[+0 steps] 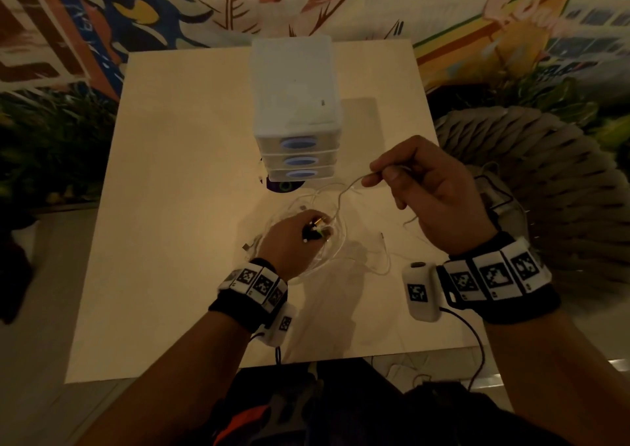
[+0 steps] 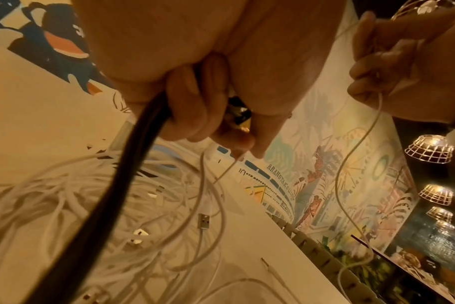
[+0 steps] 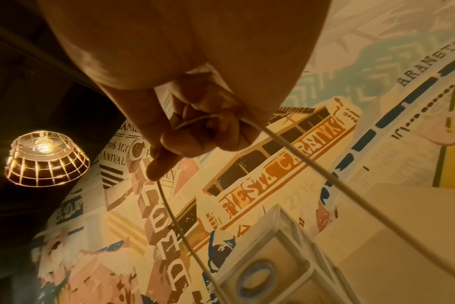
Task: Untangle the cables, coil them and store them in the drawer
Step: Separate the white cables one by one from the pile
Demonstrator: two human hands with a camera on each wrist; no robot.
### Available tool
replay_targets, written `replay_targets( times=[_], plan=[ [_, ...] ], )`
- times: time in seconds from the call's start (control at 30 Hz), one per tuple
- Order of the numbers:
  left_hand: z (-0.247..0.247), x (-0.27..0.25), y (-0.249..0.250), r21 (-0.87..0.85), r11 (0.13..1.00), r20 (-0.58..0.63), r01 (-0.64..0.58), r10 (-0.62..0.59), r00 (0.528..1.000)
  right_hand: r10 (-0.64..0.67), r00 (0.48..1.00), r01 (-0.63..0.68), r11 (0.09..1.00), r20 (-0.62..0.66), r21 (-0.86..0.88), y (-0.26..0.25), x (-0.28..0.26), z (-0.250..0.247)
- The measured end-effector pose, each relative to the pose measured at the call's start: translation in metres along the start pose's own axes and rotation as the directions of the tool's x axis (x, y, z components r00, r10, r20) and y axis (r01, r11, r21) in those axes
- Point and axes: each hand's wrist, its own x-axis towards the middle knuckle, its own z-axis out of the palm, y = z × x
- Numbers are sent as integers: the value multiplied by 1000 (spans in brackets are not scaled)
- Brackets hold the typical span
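Mural-walled room, pale table (image 1: 177, 179), left hand (image 1: 289, 241) gripping black cable (image 2: 117, 185), right hand (image 1: 433, 193) pinching white cable (image 1: 344, 193)

A pale table (image 1: 177, 179) carries two things — a white drawer unit (image 1: 295, 104) and tangled white cables (image 1: 327, 241).

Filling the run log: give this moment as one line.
left hand: grips thick black cable | right hand: pinches thin white cable, lifted | white plastic drawers: closed

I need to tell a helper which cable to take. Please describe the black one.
On the table, before the drawer unit, lies a tangle of white cables. The left hand grips the black cable: the only dark one, and thicker.
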Motion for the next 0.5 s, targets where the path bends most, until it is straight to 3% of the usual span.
replay_targets(
  times=[0.17, 0.3, 0.4, 0.5],
  plan=[
    [-6, 1, -6, -48, 999, -55, 16, -19, 998, 74, 996, -73, 997, 48, -15, 7, 2, 0],
    [-18, -6, -12, -283, 958, -143, 38, -81, 986, 245, 957, -237, 969, 152, -68, 29, -12, -5],
    [-25, -13, -14, -439, 898, -186, -11, -79, 979, 389, 878, -350, 919, 278, -181, 43, -29, 7],
    [-30, -19, -11, -515, 855, -208, -68, -47, 977, 512, 759, -440, 859, 403, -264, 61, -41, 26]
  ],
)
